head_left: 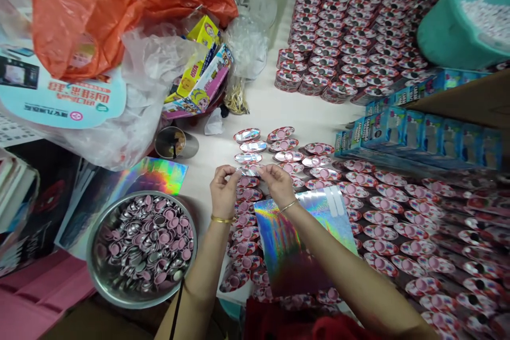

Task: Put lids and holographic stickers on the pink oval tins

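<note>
My left hand (223, 191) and my right hand (279, 186) each pinch one end of a small shiny sticker (249, 172). They stretch it level over the top of an oval red-and-white box in the left column; whether it touches the box I cannot tell. Just beyond, an oval box (247, 158) carries a silvery strip across its top, as do two behind it. Nearer me, boxes (247, 234) show pink round pieces on top. Under my right forearm lies a holographic sticker sheet (303, 234) with pale bare stripes in its far corner.
A steel bowl (92, 271) of small pink and silver round pieces stands at left, near a metal cup (187, 144). Plastic bags (131, 5) and colourful cartons (199, 85) lie behind. Stacked oval boxes (330, 48), a teal bucket (446, 26) and blue packages (414, 127) fill the right.
</note>
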Demonstrator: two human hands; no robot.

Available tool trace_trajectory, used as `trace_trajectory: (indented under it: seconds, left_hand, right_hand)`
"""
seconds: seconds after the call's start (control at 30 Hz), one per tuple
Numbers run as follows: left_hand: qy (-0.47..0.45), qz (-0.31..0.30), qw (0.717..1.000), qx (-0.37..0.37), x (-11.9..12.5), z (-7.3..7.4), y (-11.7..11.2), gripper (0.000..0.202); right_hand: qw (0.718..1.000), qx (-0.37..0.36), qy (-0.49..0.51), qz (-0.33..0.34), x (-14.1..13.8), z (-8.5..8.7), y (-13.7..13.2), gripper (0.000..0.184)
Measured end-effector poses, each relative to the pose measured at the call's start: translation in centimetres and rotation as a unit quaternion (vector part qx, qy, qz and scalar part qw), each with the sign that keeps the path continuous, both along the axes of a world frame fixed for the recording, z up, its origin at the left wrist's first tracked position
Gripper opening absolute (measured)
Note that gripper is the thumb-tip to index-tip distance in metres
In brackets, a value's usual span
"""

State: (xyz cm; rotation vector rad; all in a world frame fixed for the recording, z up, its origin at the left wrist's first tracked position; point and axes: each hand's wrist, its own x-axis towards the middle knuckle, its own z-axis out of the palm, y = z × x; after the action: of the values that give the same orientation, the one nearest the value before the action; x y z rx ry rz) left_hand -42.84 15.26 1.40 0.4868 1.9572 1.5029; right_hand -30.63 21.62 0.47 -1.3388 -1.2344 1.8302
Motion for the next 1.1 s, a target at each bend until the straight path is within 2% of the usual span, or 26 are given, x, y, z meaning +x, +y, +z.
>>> trace_trajectory:
  seconds: [0.07,0.13,0.23,0.3,0.43,0.6,0.67,0.83,0.9,0.97,1.03,1.1]
  left_hand:
    - [0.019,0.013,1.0,-0.016,0.1,-1.2,0.2,0.014]
    - [0.052,0.018,0.998,-0.029,0.2,-2.0,0.5,0.013]
    - [0.108,0.016,0.993,-0.048,0.4,-3.0,0.7,0.01]
    - [0.148,0.016,0.987,-0.064,0.6,-3.5,0.8,0.009]
    - [0.202,0.011,0.973,-0.114,0.9,-4.2,0.8,0.008]
    - [0.259,-0.024,0.94,-0.222,1.4,-4.1,1.0,0.007]
    - [0.275,-0.029,0.928,-0.248,1.4,-4.0,1.1,0.008]
    - [0.299,0.0,0.92,-0.253,0.8,-2.8,1.2,0.051]
    - [0.333,-0.051,0.918,-0.211,1.9,-1.8,1.1,0.044]
    - [0.354,-0.181,0.906,-0.147,4.3,-1.1,0.9,0.033]
    - [0.366,-0.317,0.868,-0.111,7.5,-0.6,0.5,0.031]
    - [0.389,-0.383,0.828,-0.129,10.5,-0.5,0.1,0.033]
  right_hand:
    - [0.998,0.05,-0.041,-0.01,0.3,-0.5,0.2,0.034]
    - [0.985,0.133,-0.111,-0.002,0.6,-1.0,0.5,0.03]
    - [0.937,0.259,-0.23,0.039,0.9,-1.4,0.9,0.025]
    - [0.902,0.312,-0.287,0.074,0.9,-1.7,1.0,0.024]
    - [0.853,0.372,-0.347,0.121,0.9,-2.4,0.9,0.027]
    - [0.805,0.42,-0.385,0.166,0.9,-3.0,1.0,0.025]
    - [0.802,0.421,-0.386,0.175,0.8,-3.1,1.1,0.023]
    - [0.834,0.43,-0.297,0.175,1.8,-2.4,1.7,0.042]
    - [0.846,0.445,-0.257,0.139,3.6,-1.8,2.2,0.043]
    - [0.854,0.45,-0.245,0.087,6.2,-1.1,2.9,0.037]
    - [0.856,0.443,-0.262,0.054,9.5,-0.4,3.4,0.031]
    - [0.848,0.435,-0.298,0.058,12.8,0.2,3.7,0.028]
